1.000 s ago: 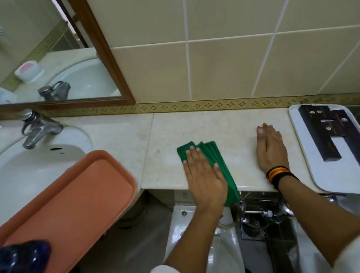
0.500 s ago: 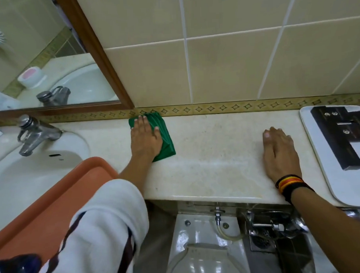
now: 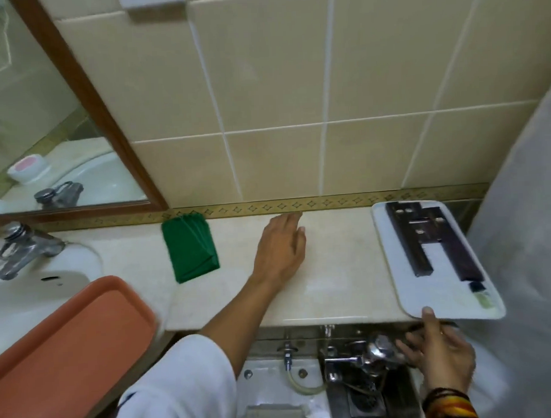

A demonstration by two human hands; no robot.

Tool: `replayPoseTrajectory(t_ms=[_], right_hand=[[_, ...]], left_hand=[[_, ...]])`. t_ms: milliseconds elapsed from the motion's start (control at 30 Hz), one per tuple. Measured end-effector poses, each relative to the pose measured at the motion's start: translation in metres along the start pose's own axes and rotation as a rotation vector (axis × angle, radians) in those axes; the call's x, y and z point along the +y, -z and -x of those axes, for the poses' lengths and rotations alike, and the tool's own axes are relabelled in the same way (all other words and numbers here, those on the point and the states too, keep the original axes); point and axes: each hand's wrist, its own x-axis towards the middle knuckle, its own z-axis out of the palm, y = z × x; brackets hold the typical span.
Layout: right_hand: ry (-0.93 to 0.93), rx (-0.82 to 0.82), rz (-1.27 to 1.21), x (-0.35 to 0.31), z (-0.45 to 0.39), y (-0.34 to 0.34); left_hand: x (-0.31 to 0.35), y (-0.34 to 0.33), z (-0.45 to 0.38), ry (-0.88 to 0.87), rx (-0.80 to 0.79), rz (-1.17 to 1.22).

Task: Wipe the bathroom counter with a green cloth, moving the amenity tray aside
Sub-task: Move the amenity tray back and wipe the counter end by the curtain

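The counter (image 3: 334,288) ran across the middle of the frame; at lower left an orange tray (image 3: 68,344) lay over the sink (image 3: 34,292); at right the white amenity tray (image 3: 442,299) sat on the counter's end, its near edge jutting past the front. The green cloth (image 3: 190,248) lay folded at centre left against the wall border, untouched; the left hand (image 3: 280,249) rested flat and spread mid-counter, well apart from it. The right hand (image 3: 441,353), at lower right, pinched the amenity tray's near edge, thumb on top.
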Motion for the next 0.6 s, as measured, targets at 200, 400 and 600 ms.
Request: replayPoseTrajectory(t_ms=[200, 400, 600], right_hand=[[0.007, 0.107, -0.049, -0.023, -0.035, 0.012], [0.136, 0.249, 0.032, -0.055, -0.078, 0.055], [0.199, 0.202, 0.160, -0.071, -0.102, 0.081]], left_hand=[[0.094, -0.055, -0.064, -0.039, -0.121, 0.061], [0.155, -0.121, -0.103, 0.027, -0.279, -0.053], [0.184, -0.150, -0.104, 0.151, -0.293, -0.106]])
